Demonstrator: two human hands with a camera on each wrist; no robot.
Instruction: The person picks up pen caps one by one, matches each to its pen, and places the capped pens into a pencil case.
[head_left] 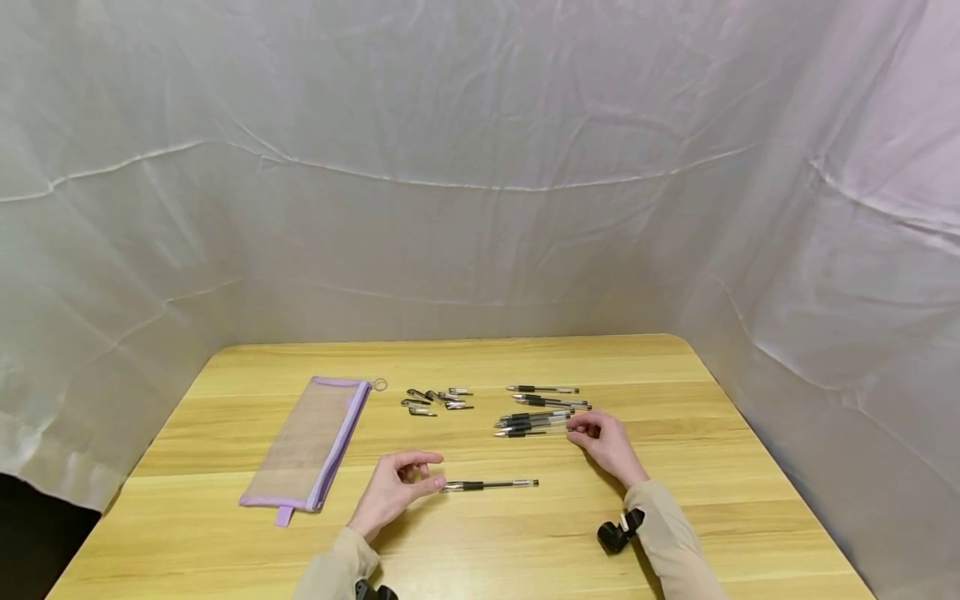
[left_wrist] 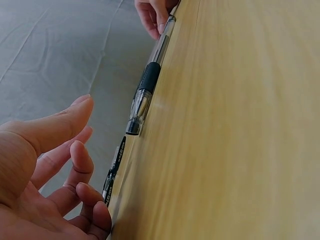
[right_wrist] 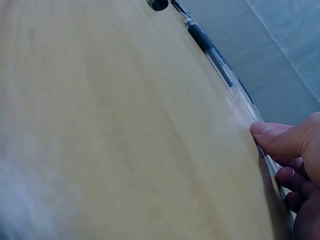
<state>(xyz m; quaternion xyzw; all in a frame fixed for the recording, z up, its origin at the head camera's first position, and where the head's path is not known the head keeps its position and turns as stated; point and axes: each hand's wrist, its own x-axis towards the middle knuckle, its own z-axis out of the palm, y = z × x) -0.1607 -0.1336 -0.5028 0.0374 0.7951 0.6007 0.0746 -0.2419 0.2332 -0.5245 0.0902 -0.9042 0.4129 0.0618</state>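
Note:
A capped black pen [head_left: 487, 485] lies crosswise near the front of the table. My left hand [head_left: 401, 483] hovers at its cap end, thumb and fingers parted with nothing between them. In the left wrist view the same pen [left_wrist: 147, 82] stands apart from the left hand [left_wrist: 55, 170]. Farther back on the right, several uncapped pens [head_left: 536, 417] lie side by side, tips to the left. My right hand [head_left: 603, 446] pinches the rear end of the nearest one. The right wrist view shows the thumb against the clear barrel of this pen [right_wrist: 227, 82].
Loose pen caps [head_left: 438, 400] lie in a cluster at the back middle. A mesh zip pouch [head_left: 307, 446] with purple edging lies flat on the left, its ring at the far corner. Grey curtains [head_left: 480, 233] hang behind and beside the wooden table [head_left: 600, 567].

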